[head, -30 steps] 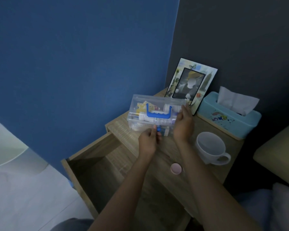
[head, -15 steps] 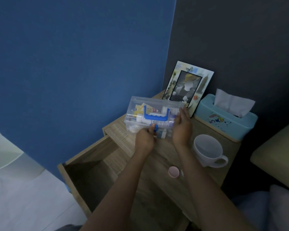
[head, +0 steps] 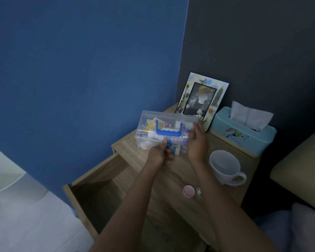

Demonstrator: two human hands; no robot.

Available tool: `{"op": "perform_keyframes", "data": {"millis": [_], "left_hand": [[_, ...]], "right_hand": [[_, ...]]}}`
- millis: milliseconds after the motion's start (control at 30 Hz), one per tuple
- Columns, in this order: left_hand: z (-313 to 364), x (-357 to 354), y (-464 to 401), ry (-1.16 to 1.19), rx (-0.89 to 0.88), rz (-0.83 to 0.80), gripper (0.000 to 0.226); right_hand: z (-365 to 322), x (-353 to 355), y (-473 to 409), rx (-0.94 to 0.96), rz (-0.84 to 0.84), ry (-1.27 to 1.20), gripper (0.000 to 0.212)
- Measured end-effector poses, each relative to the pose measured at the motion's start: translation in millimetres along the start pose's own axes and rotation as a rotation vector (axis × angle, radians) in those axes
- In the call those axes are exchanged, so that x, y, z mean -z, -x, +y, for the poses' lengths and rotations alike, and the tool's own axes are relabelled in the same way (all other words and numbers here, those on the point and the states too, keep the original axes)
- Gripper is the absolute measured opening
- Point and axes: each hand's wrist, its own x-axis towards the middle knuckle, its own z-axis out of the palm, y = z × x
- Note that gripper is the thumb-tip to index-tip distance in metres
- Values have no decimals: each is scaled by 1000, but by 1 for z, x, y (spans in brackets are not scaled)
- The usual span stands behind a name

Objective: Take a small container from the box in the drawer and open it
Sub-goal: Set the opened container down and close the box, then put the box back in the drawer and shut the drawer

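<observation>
A clear plastic box with a blue handle stands on the wooden nightstand, above the open drawer. Small bottles and packets show through its walls. My left hand pinches the blue latch on the box's front. Against the box's right end rests my right hand, holding it steady. The lid looks closed. A small round pink container lies on the nightstand nearer to me, with a tiny clear piece beside it.
A white mug stands right of my right hand. Behind it are a light blue tissue box and a photo frame leaning on the dark wall. The drawer's inside is dark. A beige cushion lies at the right.
Both hands stay on the box, left at the latch and right at the end. Only the camera has shifted slightly.
</observation>
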Motion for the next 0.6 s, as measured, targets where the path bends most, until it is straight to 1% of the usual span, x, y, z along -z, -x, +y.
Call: {"op": "perform_keyframes", "data": {"millis": [100, 167, 200, 267, 300, 333, 400, 433, 467, 500, 533, 567, 600], "left_hand": [[-3, 3, 1, -32, -21, -3, 36], [-3, 6, 4, -116, -45, 38, 41], [-2, 8, 5, -221, -85, 85, 46], [4, 15, 9, -434, -224, 258, 57], [9, 21, 10, -462, -305, 351, 58], [17, 27, 11, -429, -389, 426, 53], [36, 40, 6, -357, -536, 546, 39], [45, 48, 0, -360, -581, 586, 33], [51, 54, -9, -392, -596, 609, 30], [56, 59, -18, -452, -565, 613, 34], [59, 62, -28, -495, -502, 595, 45], [60, 63, -37, -476, -436, 548, 53], [61, 63, -46, -413, -373, 481, 56]], "right_hand": [[-1, 1, 0, 9, 2, 0, 39], [-2, 2, 1, -1, 3, -12, 40], [-2, 1, 1, -3, 2, -20, 40], [-1, 1, 1, -19, -9, -52, 40], [0, 1, 0, -37, -15, -78, 40], [1, 0, -2, -61, -14, -110, 40], [-1, 0, -8, -129, 12, -182, 42], [-3, 0, -12, -154, 42, -209, 43], [-6, 1, -17, -172, 76, -220, 46], [-9, 2, -24, -192, 100, -215, 49], [-11, 3, -29, -221, 100, -198, 53], [-11, 3, -35, -266, 72, -182, 57], [-10, 3, -41, -336, 27, -179, 59]]}}
